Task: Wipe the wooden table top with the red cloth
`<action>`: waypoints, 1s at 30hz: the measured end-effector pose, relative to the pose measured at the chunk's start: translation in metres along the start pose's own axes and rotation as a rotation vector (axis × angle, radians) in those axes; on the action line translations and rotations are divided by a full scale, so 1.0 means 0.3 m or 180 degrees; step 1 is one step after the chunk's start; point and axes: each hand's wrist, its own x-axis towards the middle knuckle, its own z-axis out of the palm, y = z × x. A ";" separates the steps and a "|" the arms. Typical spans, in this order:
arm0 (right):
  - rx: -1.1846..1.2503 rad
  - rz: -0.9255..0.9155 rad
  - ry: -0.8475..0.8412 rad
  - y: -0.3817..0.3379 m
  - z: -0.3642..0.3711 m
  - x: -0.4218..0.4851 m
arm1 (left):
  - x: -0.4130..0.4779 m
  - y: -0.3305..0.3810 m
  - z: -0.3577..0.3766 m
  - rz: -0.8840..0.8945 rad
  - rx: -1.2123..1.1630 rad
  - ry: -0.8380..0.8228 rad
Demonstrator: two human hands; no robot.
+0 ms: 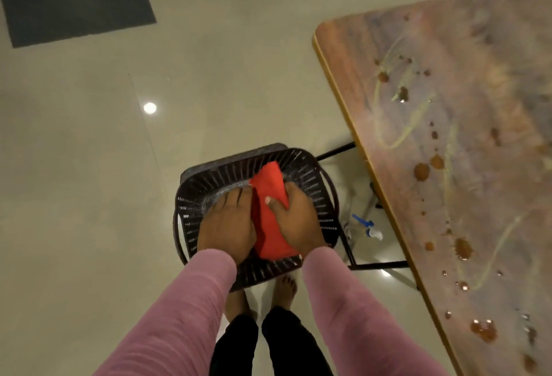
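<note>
Cloth [270, 217] sits in the basket [206, 187], right hand [295, 221] pinching it with the thumb on top; left hand [227, 224] touches its edge, grip unclear. Stained table [493, 82] stands alongside.

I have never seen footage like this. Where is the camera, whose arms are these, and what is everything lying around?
There is no machine here. The single picture comes from a camera worn on a person's head, looking down, so the pink sleeves are that person's own arms. Both hands are inside a black basket. The right hand grips a red cloth, thumb on top. The left hand lies against the cloth's left side; whether it grips is unclear. To the right is the wooden table, not yet wiped: brown blobs and pale streaks mark it. A spray bottle is on the floor beneath its edge.
</note>
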 end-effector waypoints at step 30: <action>-0.2529 -0.0877 0.1293 -0.225 -0.757 0.262 | 0.648 0.469 -0.409 -0.0714 -0.1041 0.1626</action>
